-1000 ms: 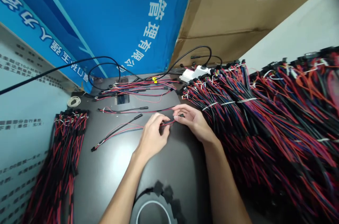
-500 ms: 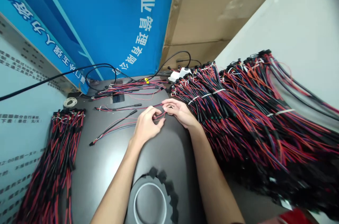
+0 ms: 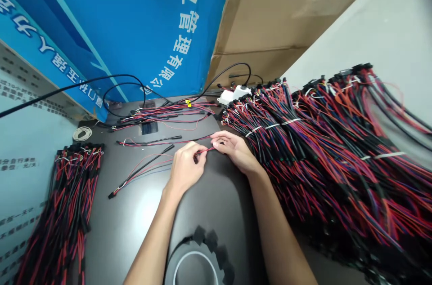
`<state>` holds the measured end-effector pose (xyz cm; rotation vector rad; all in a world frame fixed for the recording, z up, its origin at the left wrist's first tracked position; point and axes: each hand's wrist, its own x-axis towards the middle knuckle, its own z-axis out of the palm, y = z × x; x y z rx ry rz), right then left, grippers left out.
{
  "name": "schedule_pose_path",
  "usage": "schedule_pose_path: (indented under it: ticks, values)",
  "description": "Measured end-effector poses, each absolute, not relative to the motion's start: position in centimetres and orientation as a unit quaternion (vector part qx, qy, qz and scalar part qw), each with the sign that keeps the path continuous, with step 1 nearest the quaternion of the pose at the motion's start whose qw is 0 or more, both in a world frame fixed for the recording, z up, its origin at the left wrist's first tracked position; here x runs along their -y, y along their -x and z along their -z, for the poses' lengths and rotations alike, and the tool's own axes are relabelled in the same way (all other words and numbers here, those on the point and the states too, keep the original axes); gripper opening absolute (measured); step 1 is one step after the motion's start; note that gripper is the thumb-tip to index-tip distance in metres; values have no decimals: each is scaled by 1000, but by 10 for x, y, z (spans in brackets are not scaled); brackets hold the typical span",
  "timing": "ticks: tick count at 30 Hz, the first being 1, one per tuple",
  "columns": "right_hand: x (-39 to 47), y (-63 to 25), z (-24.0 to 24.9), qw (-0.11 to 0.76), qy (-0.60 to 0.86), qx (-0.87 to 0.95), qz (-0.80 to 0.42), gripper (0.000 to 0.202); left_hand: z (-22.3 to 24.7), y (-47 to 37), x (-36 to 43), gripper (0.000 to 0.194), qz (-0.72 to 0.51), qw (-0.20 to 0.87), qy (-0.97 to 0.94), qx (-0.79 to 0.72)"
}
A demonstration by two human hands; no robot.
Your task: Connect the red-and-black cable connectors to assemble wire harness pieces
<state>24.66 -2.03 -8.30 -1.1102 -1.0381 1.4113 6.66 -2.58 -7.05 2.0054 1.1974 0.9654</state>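
Observation:
My left hand (image 3: 188, 162) pinches the thin red wires at the right part of a wire harness (image 3: 141, 170), whose black connector lies on the dark table at the left. My right hand (image 3: 233, 149) has its fingertips closed on the same red wires, a short gap to the right of my left fingers. Just behind, a second harness (image 3: 151, 142) with a black sleeve lies across the table, its right end reaching my right fingertips. Farther back rests a loose bunch of red and black harnesses (image 3: 162, 112) with a yellow tag.
Large tied wire bundles (image 3: 303, 141) fill the right side; another bundle (image 3: 67, 204) hangs at the left. A roll of tape (image 3: 195, 267) with black pieces on its rim sits between my forearms. White plugs (image 3: 234, 94), a coiled cord (image 3: 82, 133) and cardboard (image 3: 263, 15) stand farther back.
My left thumb and fingers have closed together on the wires. The red wire between my hands is now straighter. The view has shifted slightly.

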Motion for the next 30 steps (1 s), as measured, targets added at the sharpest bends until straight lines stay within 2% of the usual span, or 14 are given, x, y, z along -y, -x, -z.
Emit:
schedule_pose_path:
  ticks: [8,14,22,26,30]
  values:
    - [21,-255,81,469,438,470,-606,38,63,-71,24,11,-386,359,-710,-468]
    - [22,-248,79,475,476,460,-579,38,66,-70,23,15,-383,395,-669,-500]
    - [18,-241,80,472,518,441,-561,52,76,-70,20,16,-376,313,-713,-502]
    - [18,-239,81,494,504,443,-552,58,74,-69,19,16,-350,351,-704,-508]
    - [18,-238,80,493,505,456,-543,55,64,-60,17,25,-302,404,-721,-475]
